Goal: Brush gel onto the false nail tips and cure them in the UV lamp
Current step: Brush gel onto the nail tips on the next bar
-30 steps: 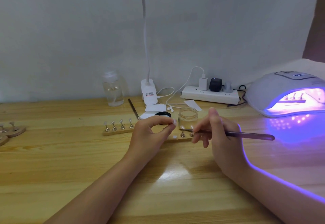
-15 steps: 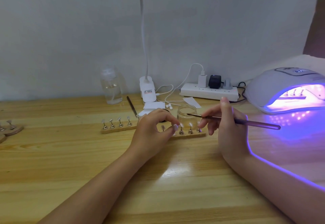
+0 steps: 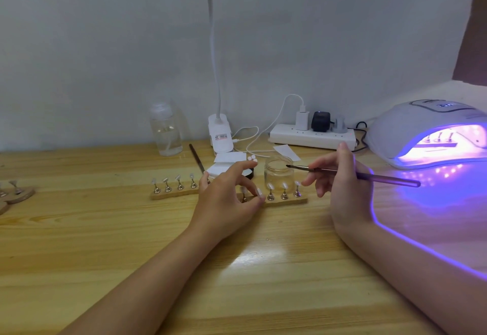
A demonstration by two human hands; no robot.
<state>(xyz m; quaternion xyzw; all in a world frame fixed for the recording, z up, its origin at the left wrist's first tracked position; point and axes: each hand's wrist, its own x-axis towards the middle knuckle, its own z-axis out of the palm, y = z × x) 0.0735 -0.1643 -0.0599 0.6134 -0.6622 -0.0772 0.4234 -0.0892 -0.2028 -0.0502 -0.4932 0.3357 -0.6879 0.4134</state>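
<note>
My left hand (image 3: 226, 200) curls over the wooden strip (image 3: 287, 200), its fingers round one metal nail stand (image 3: 243, 194) that stands on the strip. More stands with pale false nail tips (image 3: 284, 186) line the strip on both sides. My right hand (image 3: 342, 187) holds a purple-handled brush (image 3: 369, 176), whose bristles hover at the rim of a small glass jar (image 3: 279, 176) behind the strip. The UV lamp (image 3: 411, 129) at the right glows purple, with several stands (image 3: 438, 138) inside.
A clear bottle (image 3: 166, 134), a desk lamp clip base (image 3: 220, 134), a power strip (image 3: 311, 137) and cables line the wall. A second brush (image 3: 196, 161), white paper pieces (image 3: 229, 157) and a black pot (image 3: 249, 172) lie behind the strip. Round wooden holders (image 3: 18, 192) sit far left.
My left hand has brought the stand down from in front of the brush onto the strip. My right hand has lifted the brush away, up to the jar's rim.
</note>
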